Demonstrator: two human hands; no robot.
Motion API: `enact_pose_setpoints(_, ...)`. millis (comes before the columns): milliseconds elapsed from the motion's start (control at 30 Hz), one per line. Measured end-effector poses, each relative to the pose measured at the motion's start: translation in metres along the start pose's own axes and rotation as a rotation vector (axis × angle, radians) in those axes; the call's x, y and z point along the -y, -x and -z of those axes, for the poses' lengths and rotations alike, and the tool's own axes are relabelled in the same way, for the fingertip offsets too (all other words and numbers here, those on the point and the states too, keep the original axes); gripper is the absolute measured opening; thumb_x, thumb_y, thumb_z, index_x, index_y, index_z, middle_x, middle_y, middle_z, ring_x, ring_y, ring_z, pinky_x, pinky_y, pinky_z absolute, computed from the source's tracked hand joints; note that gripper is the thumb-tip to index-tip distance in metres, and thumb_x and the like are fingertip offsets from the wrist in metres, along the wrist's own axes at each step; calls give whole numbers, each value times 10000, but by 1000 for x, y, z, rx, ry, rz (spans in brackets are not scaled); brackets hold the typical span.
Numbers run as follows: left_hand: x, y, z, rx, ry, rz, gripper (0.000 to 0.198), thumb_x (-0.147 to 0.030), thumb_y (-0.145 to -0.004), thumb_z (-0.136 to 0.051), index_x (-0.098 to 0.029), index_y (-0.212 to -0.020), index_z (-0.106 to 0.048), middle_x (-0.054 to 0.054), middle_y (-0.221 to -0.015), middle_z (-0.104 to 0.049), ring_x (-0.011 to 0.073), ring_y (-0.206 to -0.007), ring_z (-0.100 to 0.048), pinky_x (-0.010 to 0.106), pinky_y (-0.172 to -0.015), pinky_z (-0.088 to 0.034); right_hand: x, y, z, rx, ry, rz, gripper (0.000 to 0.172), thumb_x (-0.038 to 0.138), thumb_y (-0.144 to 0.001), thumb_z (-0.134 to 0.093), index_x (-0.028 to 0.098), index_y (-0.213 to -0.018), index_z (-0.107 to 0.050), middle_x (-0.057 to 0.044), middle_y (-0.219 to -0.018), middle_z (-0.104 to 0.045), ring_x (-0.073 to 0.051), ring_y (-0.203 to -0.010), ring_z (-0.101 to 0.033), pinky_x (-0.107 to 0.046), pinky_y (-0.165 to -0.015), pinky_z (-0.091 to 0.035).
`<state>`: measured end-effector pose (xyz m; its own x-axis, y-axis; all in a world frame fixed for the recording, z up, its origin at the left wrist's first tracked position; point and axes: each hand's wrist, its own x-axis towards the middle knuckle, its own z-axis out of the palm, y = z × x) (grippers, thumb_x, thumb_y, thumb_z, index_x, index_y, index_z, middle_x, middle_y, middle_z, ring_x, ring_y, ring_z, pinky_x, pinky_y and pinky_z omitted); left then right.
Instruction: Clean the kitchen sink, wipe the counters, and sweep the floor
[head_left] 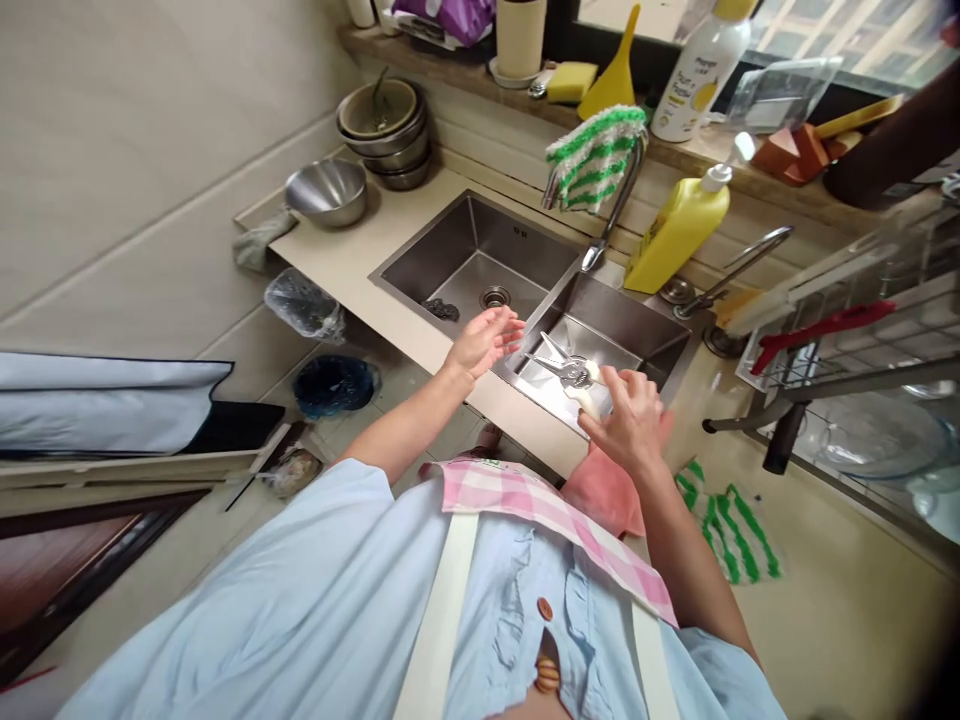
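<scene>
My right hand is closed on the pale handles of a pair of kitchen scissors, whose metal blades point left over the right basin of the steel sink. My left hand hovers open, fingers spread, over the divider between the two basins, a short way from the blade tips. A faucet stands behind the sink with a green-and-white striped cloth draped on it. A yellow soap pump bottle sits just right of the faucet.
Stacked metal bowls and a single steel bowl stand at the counter's left end. A dish rack with a red-handled tool is at right. Another striped cloth lies on the counter near me. Bottles, a sponge and a funnel line the ledge.
</scene>
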<state>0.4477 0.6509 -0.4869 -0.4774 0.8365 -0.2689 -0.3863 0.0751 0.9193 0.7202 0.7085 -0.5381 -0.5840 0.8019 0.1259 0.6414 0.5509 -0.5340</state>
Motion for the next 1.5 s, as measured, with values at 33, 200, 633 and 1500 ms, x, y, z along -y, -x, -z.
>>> enact_pose_setpoints(33, 0, 2, 0, 33, -103, -54, 342, -337, -751, -881, -162, -963, -678, 61, -1001, -738, 132, -877, -688, 250, -819, -541, 4, -4, 1, -62, 146, 63, 633, 445, -794, -664, 222, -1383, -596, -174, -1331, -548, -383, -1163, -485, -553, -960, -411)
enact_pose_setpoints(200, -11, -13, -1, 417, -599, -122, 346, -181, -585, -908, -117, -893, -763, 79, -926, -768, 162, -813, -692, 255, -759, -532, 24, -20, 6, -134, 412, 309, 595, 346, -798, -664, 221, -1373, -581, -177, -1299, -553, -364, -1104, -476, -501, -927, -352)
enact_pose_setpoints(633, -69, -113, 44, 669, -643, 52, 71, -114, -615, -766, -108, -686, -761, 26, -632, -721, 98, -562, -615, 196, -574, -476, 96, -93, -20, -114, 551, 209, 616, 304, -796, -642, 242, -1403, -562, -171, -1307, -553, -369, -1120, -480, -500, -928, -326)
enact_pose_setpoints(1500, 32, -182, 43, 76, 113, 378, 124, -248, -878, -716, -152, -911, -644, 45, -846, -758, 113, -745, -730, 217, -735, -554, 49, -171, -90, -105, 301, -378, 589, 459, -776, -618, 213, -1309, -586, -157, -1194, -539, -341, -1032, -488, -473, -795, -462)
